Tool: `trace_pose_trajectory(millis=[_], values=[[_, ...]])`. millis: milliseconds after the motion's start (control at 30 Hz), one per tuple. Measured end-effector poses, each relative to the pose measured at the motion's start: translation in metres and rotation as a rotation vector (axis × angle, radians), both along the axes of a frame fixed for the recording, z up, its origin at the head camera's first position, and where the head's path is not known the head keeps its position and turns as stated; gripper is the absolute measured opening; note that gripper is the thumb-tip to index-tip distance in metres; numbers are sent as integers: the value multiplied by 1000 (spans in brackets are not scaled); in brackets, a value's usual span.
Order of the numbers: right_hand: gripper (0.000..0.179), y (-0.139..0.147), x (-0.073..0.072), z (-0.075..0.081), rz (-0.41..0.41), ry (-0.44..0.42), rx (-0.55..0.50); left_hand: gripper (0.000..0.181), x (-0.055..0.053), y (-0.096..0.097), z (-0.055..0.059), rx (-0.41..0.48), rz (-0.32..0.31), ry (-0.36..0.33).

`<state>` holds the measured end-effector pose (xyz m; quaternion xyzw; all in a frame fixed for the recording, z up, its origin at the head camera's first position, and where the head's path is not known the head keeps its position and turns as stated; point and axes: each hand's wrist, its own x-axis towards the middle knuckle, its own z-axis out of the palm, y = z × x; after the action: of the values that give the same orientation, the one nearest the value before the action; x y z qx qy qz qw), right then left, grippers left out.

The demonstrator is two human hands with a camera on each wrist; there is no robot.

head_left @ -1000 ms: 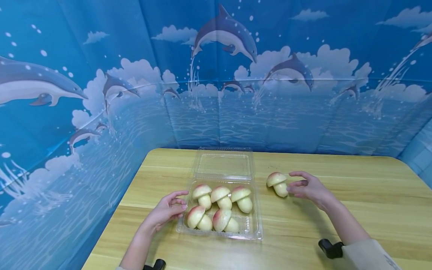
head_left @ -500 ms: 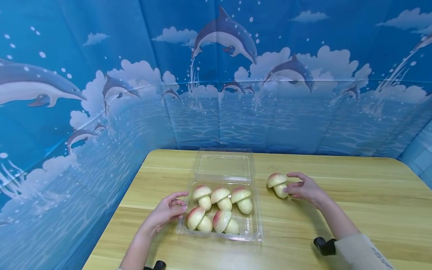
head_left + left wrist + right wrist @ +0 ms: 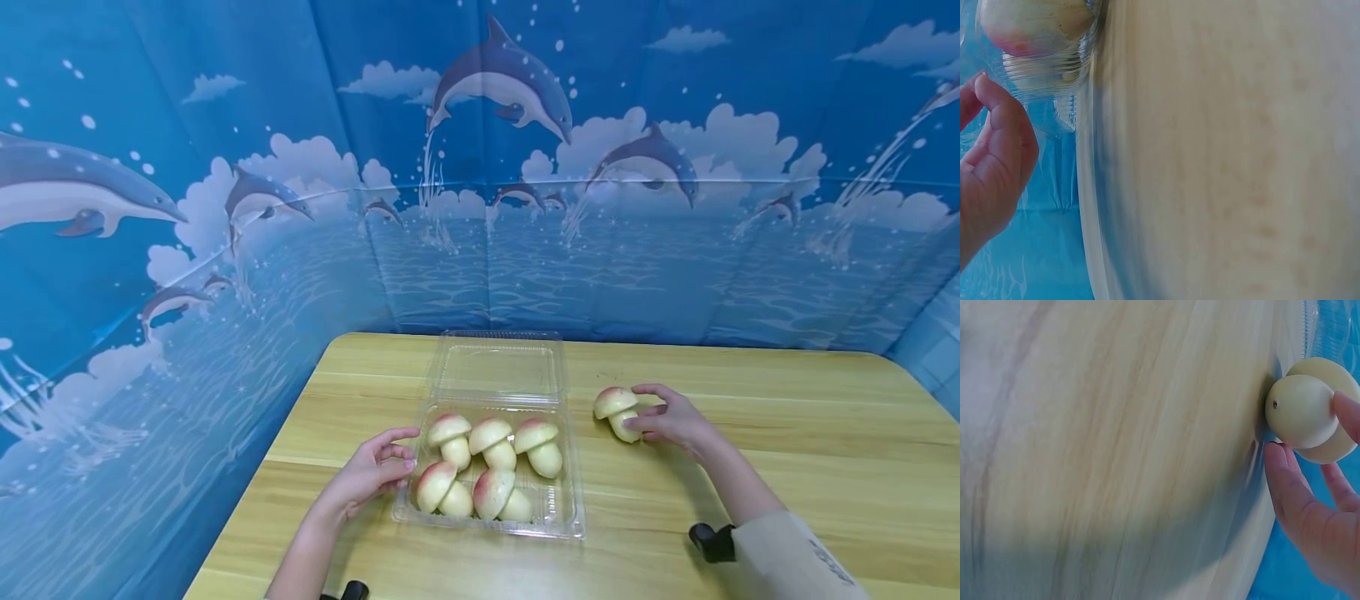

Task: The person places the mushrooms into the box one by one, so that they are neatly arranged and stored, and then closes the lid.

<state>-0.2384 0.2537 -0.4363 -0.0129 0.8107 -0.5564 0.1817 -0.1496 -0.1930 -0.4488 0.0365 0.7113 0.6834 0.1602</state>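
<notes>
A pale mushroom (image 3: 615, 403) with a pink-tinged cap lies on the table, its stem toward the person. My right hand (image 3: 670, 419) is at its right side, thumb at the stem and the other fingers spread along the cap. The right wrist view shows the stem's round end (image 3: 1302, 412) between the thumb and the lower fingertips. Several similar mushrooms (image 3: 491, 442) sit in two rows inside a clear plastic box (image 3: 558, 523). Loosely bent fingers of my left hand (image 3: 372, 471) rest against the box's left edge, holding nothing visible.
The box's clear lid (image 3: 498, 367) is folded back flat toward the far table edge. Beneath everything is a light wood table (image 3: 750, 392), backed by a blue dolphin-print curtain (image 3: 480, 250). Dark wrist mounts (image 3: 711, 542) protrude under the forearms.
My right hand has moved left, closer around the single mushroom, and its thumb now overlaps the stem. The left hand and the box stay in place.
</notes>
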Motion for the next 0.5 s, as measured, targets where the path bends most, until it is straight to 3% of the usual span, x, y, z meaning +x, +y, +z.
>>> trace_pose_trajectory(millis=[500], values=[[79, -3, -2, 2, 28, -36, 2, 56, 2, 3, 3, -1, 19, -19]])
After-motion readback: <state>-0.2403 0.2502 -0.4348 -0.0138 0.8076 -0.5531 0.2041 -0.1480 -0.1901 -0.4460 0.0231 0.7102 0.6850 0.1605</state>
